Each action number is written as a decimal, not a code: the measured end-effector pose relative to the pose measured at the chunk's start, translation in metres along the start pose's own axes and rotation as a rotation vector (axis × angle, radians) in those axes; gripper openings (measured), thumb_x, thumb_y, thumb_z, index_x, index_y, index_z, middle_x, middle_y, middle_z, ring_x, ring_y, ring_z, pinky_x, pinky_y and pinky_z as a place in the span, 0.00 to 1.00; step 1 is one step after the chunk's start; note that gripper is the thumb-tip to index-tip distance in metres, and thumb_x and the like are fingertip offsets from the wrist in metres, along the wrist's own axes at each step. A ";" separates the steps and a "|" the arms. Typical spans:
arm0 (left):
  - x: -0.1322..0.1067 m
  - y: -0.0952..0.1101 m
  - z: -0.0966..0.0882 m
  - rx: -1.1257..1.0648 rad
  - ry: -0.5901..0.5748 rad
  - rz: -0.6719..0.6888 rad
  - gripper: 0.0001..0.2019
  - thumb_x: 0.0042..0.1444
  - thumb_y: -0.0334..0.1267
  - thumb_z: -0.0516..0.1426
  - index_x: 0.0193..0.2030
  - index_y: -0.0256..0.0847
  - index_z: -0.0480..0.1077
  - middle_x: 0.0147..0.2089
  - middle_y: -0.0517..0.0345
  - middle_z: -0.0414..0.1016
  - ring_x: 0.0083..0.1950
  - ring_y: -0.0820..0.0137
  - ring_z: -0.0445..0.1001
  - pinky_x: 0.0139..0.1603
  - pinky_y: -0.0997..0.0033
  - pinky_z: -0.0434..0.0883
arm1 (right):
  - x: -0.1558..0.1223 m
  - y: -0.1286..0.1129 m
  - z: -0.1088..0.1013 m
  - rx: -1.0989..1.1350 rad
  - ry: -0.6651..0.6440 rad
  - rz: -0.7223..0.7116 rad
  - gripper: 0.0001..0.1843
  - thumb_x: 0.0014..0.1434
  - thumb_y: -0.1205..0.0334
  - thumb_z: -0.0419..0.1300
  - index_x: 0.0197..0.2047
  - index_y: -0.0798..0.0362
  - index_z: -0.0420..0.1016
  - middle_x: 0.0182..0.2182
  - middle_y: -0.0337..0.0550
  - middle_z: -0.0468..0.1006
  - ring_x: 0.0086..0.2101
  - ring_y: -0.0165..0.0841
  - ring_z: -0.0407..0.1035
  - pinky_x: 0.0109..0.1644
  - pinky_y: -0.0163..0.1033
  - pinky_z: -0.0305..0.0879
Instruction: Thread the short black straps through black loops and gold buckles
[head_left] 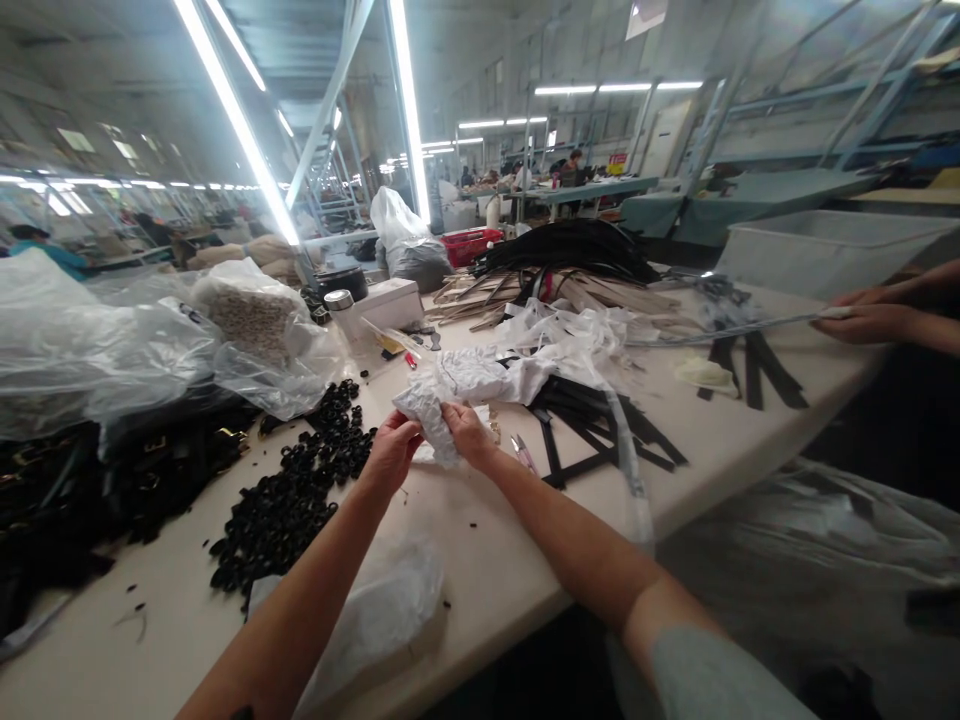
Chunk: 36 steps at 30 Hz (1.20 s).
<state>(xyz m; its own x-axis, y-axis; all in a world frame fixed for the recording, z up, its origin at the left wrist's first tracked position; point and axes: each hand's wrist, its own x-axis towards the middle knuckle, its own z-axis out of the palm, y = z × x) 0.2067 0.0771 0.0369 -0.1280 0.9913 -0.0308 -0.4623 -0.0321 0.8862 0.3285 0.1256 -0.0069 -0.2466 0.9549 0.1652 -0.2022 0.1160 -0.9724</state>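
Both my hands grip a crumpled white plastic bag (457,385) above the beige table (487,540). My left hand (391,448) pinches its lower left edge. My right hand (466,432) is closed on the bag's lower middle. A pile of small black rings (300,490) lies just left of my hands. Flat black strips (592,430) are spread to the right, partly under the plastic. A small pair of snips (523,452) lies beside my right wrist.
Clear plastic bags (112,340) and dark buckled straps (90,480) crowd the left. A white box (386,300) and a heap of long black straps (570,250) sit farther back. Another person's hands (870,320) hold a long strip at the right. A grey bin (825,250) stands behind.
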 end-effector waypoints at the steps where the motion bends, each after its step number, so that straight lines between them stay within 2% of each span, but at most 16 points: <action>1: 0.002 0.000 0.001 0.006 0.018 -0.007 0.18 0.33 0.29 0.64 0.36 0.37 0.74 0.33 0.58 0.77 0.31 0.75 0.71 0.35 0.77 0.70 | 0.000 0.000 0.000 -0.024 -0.001 -0.014 0.24 0.55 0.40 0.54 0.27 0.54 0.68 0.20 0.37 0.65 0.22 0.27 0.55 0.25 0.33 0.53; 6: 0.011 0.003 0.007 0.093 0.128 -0.025 0.19 0.29 0.32 0.66 0.34 0.35 0.72 0.29 0.59 0.75 0.27 0.73 0.71 0.31 0.74 0.69 | -0.004 -0.007 0.000 -0.086 -0.059 -0.075 0.23 0.57 0.42 0.53 0.27 0.54 0.68 0.20 0.38 0.66 0.23 0.27 0.57 0.26 0.33 0.54; 11: 0.020 0.010 0.011 0.270 0.109 0.151 0.26 0.31 0.31 0.64 0.43 0.38 0.73 0.32 0.58 0.77 0.28 0.71 0.71 0.29 0.73 0.67 | -0.008 -0.011 -0.002 -0.146 -0.088 -0.083 0.24 0.60 0.41 0.49 0.27 0.52 0.70 0.20 0.40 0.67 0.22 0.30 0.58 0.25 0.35 0.55; 14: 0.029 0.016 0.013 0.453 0.055 0.256 0.19 0.34 0.35 0.64 0.38 0.41 0.74 0.29 0.57 0.76 0.27 0.67 0.71 0.29 0.69 0.67 | -0.009 -0.012 -0.004 -0.137 -0.096 -0.204 0.23 0.61 0.41 0.49 0.41 0.52 0.74 0.27 0.43 0.73 0.28 0.33 0.66 0.30 0.37 0.63; 16: 0.032 0.021 0.016 0.615 0.036 0.330 0.11 0.37 0.36 0.63 0.32 0.43 0.75 0.26 0.58 0.75 0.26 0.66 0.70 0.29 0.67 0.66 | -0.010 -0.012 -0.003 -0.164 -0.109 -0.331 0.26 0.58 0.44 0.56 0.55 0.50 0.68 0.39 0.47 0.76 0.37 0.37 0.70 0.39 0.40 0.68; 17: 0.032 0.024 0.018 0.690 0.034 0.362 0.08 0.37 0.36 0.62 0.29 0.43 0.75 0.25 0.58 0.74 0.26 0.65 0.69 0.29 0.66 0.66 | -0.011 -0.011 -0.003 -0.192 -0.099 -0.370 0.32 0.55 0.47 0.60 0.59 0.50 0.63 0.44 0.48 0.75 0.41 0.39 0.71 0.44 0.42 0.69; 19: 0.032 0.030 0.024 0.804 0.030 0.401 0.07 0.38 0.34 0.61 0.28 0.44 0.75 0.23 0.60 0.73 0.25 0.65 0.68 0.29 0.67 0.64 | -0.013 -0.010 -0.001 -0.264 -0.029 -0.391 0.38 0.52 0.52 0.64 0.63 0.51 0.57 0.50 0.51 0.73 0.47 0.42 0.69 0.50 0.45 0.68; 22: 0.029 0.038 0.031 0.868 0.047 0.438 0.10 0.38 0.32 0.61 0.31 0.45 0.75 0.25 0.60 0.74 0.27 0.65 0.69 0.32 0.68 0.64 | -0.014 -0.008 0.001 -0.329 0.090 -0.414 0.33 0.55 0.57 0.60 0.62 0.53 0.58 0.53 0.54 0.71 0.50 0.43 0.67 0.56 0.48 0.64; 26: 0.029 0.042 0.035 0.988 0.104 0.512 0.10 0.40 0.35 0.62 0.33 0.44 0.75 0.26 0.60 0.73 0.28 0.66 0.69 0.33 0.69 0.63 | -0.014 -0.012 0.002 -0.291 0.112 -0.391 0.26 0.58 0.62 0.52 0.60 0.55 0.60 0.50 0.53 0.73 0.41 0.37 0.71 0.47 0.44 0.68; 31: 0.035 0.033 0.033 0.906 0.077 0.498 0.12 0.38 0.36 0.64 0.34 0.43 0.76 0.26 0.61 0.73 0.29 0.67 0.69 0.34 0.71 0.64 | -0.011 -0.017 -0.001 -0.351 0.156 -0.375 0.18 0.62 0.60 0.49 0.52 0.57 0.68 0.42 0.50 0.76 0.42 0.37 0.70 0.49 0.42 0.65; 36: 0.043 0.026 0.034 0.469 0.039 0.356 0.25 0.36 0.40 0.66 0.46 0.40 0.73 0.35 0.56 0.76 0.31 0.71 0.71 0.33 0.74 0.67 | -0.007 -0.020 -0.005 -0.286 0.180 -0.329 0.18 0.64 0.58 0.47 0.52 0.55 0.69 0.41 0.48 0.77 0.40 0.35 0.69 0.46 0.39 0.65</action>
<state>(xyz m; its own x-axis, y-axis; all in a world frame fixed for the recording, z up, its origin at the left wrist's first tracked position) 0.2186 0.1229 0.0747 -0.2405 0.9243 0.2964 0.0515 -0.2928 0.9548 0.3387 0.1181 0.0109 -0.0398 0.8842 0.4655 0.0338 0.4668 -0.8837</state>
